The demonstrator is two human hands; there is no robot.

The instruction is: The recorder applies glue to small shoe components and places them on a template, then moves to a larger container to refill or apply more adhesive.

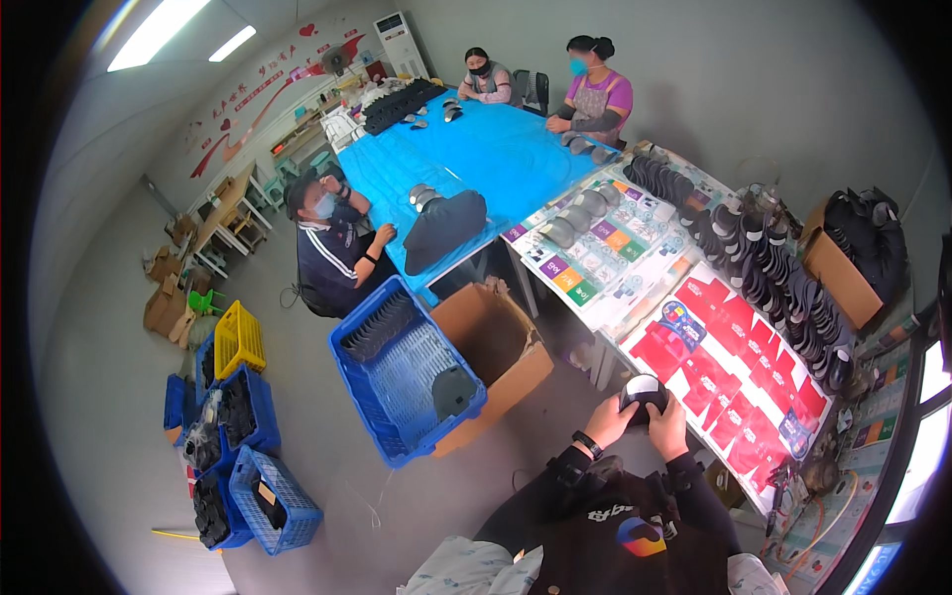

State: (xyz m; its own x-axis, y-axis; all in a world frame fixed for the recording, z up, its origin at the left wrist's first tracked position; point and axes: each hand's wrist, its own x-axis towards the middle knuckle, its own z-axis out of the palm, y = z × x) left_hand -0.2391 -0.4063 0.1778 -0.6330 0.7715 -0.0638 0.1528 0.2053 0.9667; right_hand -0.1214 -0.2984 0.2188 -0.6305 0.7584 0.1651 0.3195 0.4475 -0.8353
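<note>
My left hand (607, 424) and my right hand (667, 428) close on the two sides of a black rounded cup-shaped piece (645, 395). Its upper face shines pale, and I cannot tell exactly what kind of part it is. The piece is held in front of my chest, by the near left edge of a table (627, 333) covered with printed sheets. Red and white printed sheets (729, 367) lie to the right of my hands. Beyond them, rows of nested black curved pieces (764, 263) line the table's far right side.
A blue plastic crate (399, 454) rests against an open cardboard box (526, 375) to my left. Three co-workers sit around a blue-covered table (466, 149) holding a black bundle (446, 230). Several filled crates (283, 531) stand on the floor farther left. Grey cups (560, 233) lie on the printed sheets.
</note>
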